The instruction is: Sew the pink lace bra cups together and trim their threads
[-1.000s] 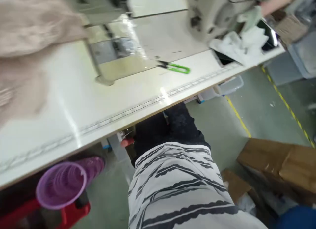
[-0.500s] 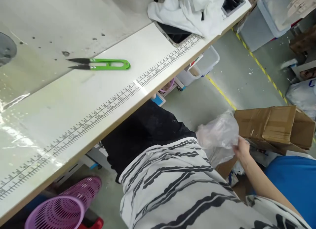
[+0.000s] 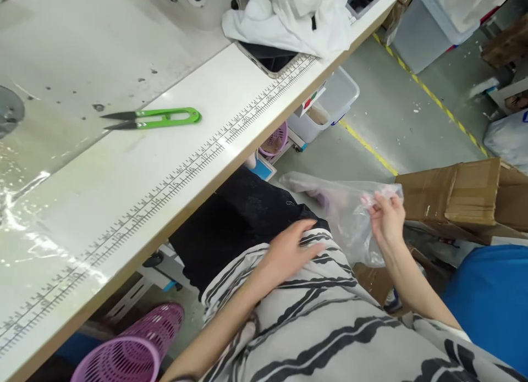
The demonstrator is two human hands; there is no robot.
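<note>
The fingers (image 3: 381,206) of the right hand (image 3: 385,220) are pinching the upper edge of a clear plastic bag (image 3: 342,209), close to its corner, and the bag hangs from there down over the person's lap, beside the knee. The left hand (image 3: 291,250) lies flat with its fingers (image 3: 309,236) spread and relaxed, holding nothing; the fingertips are just beside the lower part of the bag, and I cannot tell if they touch it. Under this hand is the striped shirt (image 3: 313,321) and, next to it, the black trousers (image 3: 243,217). To the right of the bag stands a brown cardboard box (image 3: 457,198) on the floor (its flaps are partly open). Above the lap is the edge of the white desk (image 3: 136,178) with a printed ruler (image 3: 185,170) along it. A green thread snip (image 3: 152,118) lies on the desk, well apart from both hands, and a white cloth (image 3: 289,14) is heaped at the far end.
</note>
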